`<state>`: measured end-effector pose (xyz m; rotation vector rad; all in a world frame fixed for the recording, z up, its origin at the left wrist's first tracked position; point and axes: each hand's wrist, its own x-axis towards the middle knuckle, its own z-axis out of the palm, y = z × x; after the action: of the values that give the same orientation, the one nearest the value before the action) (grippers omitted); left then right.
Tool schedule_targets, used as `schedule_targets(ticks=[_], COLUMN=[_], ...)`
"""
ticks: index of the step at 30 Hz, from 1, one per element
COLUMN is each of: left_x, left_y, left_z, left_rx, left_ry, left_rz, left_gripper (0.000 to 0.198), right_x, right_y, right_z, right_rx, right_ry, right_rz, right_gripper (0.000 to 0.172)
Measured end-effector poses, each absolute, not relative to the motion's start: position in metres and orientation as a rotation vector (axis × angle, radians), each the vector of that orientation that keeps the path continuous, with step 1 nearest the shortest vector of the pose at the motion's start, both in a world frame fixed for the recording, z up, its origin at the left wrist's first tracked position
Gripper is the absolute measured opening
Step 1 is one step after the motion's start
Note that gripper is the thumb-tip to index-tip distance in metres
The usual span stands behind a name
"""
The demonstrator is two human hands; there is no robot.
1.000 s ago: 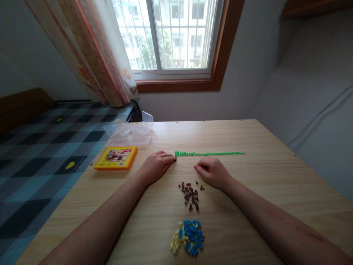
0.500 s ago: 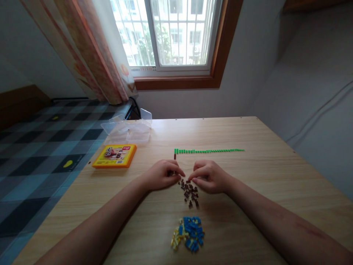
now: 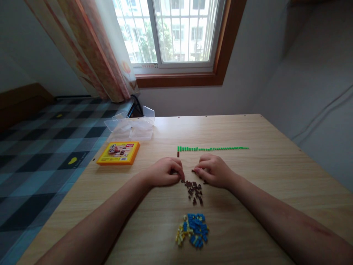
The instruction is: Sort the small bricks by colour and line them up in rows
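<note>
a right hand (image 3: 213, 170) pinches a small brown brick (image 3: 192, 170) at the table (image 3: 264, 198), its long axis roughly left to right. farther off and leftward, a second brown brick (image 3: 178, 154) points away from the person, just beside the left end of a green row (image 3: 211, 149). the left hand (image 3: 167, 172), nearer that end, curls narrowly at a brown pile (image 3: 194, 189); whether it grips a piece cannot be told.
</note>
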<state>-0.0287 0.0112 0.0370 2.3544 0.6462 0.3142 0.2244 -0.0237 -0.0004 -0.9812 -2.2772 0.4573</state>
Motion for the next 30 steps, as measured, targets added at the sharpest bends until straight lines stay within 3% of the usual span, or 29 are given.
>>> schedule_targets(ticks=[7,14,30], left_x=[-0.029,-0.023,-0.021], left_y=[0.014,0.011,0.005], left_z=[0.032,0.027,0.03], left_rx=[2.135,2.313,2.449], left_ry=[0.678,0.784,0.746], left_rz=[0.391,0.398,0.384], left_gripper=[0.015,0.011,0.017], right_x=[0.225,0.222,0.226], right_y=[-0.024,-0.034,-0.027], right_z=[0.003,0.009,-0.001], right_rx=[-0.897,-0.745,-0.883], right_ry=[-2.281,-2.396,-2.289], right_rz=[0.39,0.423,0.334], right_gripper=[0.028,0.02,0.04])
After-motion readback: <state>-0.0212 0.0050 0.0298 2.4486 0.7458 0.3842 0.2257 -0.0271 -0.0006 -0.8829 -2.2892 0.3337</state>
